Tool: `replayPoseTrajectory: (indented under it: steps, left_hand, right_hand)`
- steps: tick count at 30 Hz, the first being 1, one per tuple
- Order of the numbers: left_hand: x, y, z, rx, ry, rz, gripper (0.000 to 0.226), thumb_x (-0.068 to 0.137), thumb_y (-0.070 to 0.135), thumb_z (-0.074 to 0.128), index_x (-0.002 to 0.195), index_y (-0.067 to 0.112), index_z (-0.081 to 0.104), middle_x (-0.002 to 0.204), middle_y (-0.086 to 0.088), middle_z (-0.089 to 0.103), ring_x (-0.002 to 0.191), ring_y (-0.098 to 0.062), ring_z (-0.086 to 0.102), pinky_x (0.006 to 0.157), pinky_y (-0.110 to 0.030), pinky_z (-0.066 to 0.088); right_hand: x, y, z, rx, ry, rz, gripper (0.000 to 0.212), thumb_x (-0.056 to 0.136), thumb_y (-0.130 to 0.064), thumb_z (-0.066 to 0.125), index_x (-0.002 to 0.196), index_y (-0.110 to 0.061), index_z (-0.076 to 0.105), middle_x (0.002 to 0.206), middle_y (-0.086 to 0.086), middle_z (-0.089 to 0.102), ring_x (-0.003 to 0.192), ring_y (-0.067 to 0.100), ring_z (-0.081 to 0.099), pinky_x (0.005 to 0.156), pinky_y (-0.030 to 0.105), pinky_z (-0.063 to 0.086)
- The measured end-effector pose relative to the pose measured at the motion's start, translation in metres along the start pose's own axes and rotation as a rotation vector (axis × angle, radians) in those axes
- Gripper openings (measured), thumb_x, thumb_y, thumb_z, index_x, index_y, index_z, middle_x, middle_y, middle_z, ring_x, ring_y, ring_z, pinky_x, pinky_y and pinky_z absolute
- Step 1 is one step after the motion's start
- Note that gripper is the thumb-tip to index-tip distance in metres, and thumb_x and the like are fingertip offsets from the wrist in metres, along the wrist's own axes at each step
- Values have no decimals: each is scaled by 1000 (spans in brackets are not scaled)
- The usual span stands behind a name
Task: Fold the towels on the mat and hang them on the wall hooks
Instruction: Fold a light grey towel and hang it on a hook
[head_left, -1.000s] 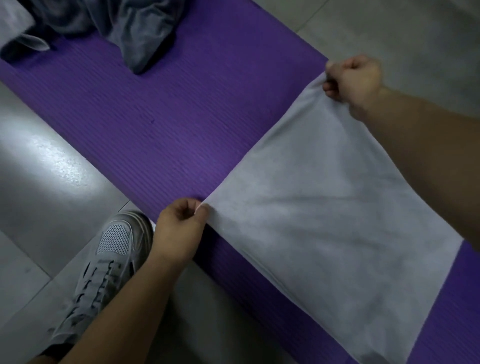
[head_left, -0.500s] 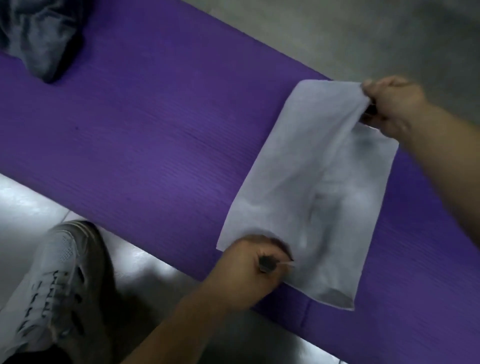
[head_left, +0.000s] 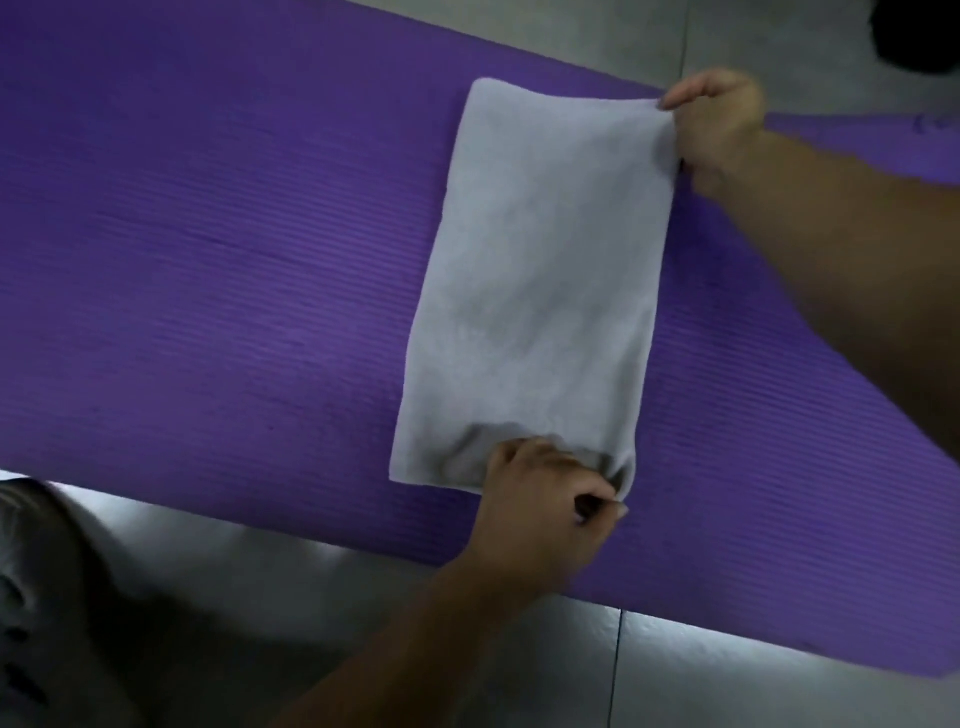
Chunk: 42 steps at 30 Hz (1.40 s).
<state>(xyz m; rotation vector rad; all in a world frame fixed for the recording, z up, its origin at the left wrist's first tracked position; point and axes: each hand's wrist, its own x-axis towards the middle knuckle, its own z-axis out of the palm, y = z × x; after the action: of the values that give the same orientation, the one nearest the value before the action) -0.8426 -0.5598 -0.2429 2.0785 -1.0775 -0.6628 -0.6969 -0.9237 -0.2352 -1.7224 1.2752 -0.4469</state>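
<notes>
A light grey towel lies folded in half as a long rectangle across the purple mat. My left hand pinches the towel's near right corner at the mat's front side. My right hand pinches the far right corner near the mat's back edge. Both corners sit on the right-hand long edge of the fold. No wall hooks are in view.
Grey tiled floor lies in front of the mat and behind it. My grey shoe stands at the bottom left. A dark object sits at the top right corner.
Both hands have carried the towel's left edge over to the right, folding it in half, and laid it down flat. The view has shifted right, so the pile of grey towels is out of sight.
</notes>
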Motion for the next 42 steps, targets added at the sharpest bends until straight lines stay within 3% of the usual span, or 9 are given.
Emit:
replayPoseTrajectory:
  steps: [6,11,15,21,26,32,35,39,42]
  left_hand:
    - [2,11,8,162,-54,24,34,88,59,54,80,29,68,74,15,66,88,-7,56,92,-35,32]
    - [7,-3,-32,175,138,-60,38,90,47,50,124,33,61,125,4,61,117,-19,53,99,-42,41]
    - [-7,-35,-86,227,347,-512,42,86,45,63,122,26,54,116,-4,51,104,-23,46,86,-37,39]
    - [-35,-41,-113,-804,334,-1277,39,92,40,68,119,21,48,86,-15,74,70,-27,71,68,-39,59]
    - [-36,-33,-107,-1234,302,-1271,32,90,25,73,113,4,63,99,-15,76,89,-26,75,76,-38,60]
    - [-33,-34,-89,-1630,623,-1238,52,80,7,80,126,13,59,120,-11,69,101,-25,70,72,-31,60]
    - [-35,-34,-84,-1443,617,-1258,37,78,11,83,111,15,67,110,-7,72,96,-24,71,76,-32,60]
    - [-38,-42,-91,-739,500,-1185,16,85,36,77,85,21,73,79,3,73,76,-18,69,79,-40,60]
    - [-36,-49,-102,-207,215,-988,28,89,47,66,98,21,69,98,3,66,84,-16,62,75,-35,53]
  right_hand:
    - [-27,9,-5,-296,-78,-48,37,93,-8,49,127,-12,62,126,6,61,111,15,59,75,2,39]
    - [-88,27,-1,-758,-246,-477,56,93,-43,44,145,-21,46,160,16,25,143,41,24,115,45,27]
    - [-151,54,15,-860,-492,-726,65,92,-54,34,148,-22,44,163,10,23,149,35,16,121,49,13]
    - [-170,41,26,-904,-429,-749,57,88,-50,45,137,-21,56,156,7,36,144,30,25,117,47,15]
    - [-199,35,42,-838,-561,-816,52,88,-49,55,132,-22,60,151,4,43,137,28,35,109,47,26]
    - [-204,48,40,-924,-590,-870,61,89,-58,55,143,-30,47,159,2,30,142,25,27,113,48,22]
    - [-206,50,39,-953,-595,-863,68,88,-63,48,146,-30,43,161,2,26,144,25,24,115,49,22]
    - [-206,47,39,-962,-601,-850,65,90,-61,48,147,-30,42,162,0,24,145,24,21,116,46,20]
    - [-196,28,47,-890,-609,-792,55,92,-55,51,141,-29,50,157,-2,33,141,22,27,112,41,21]
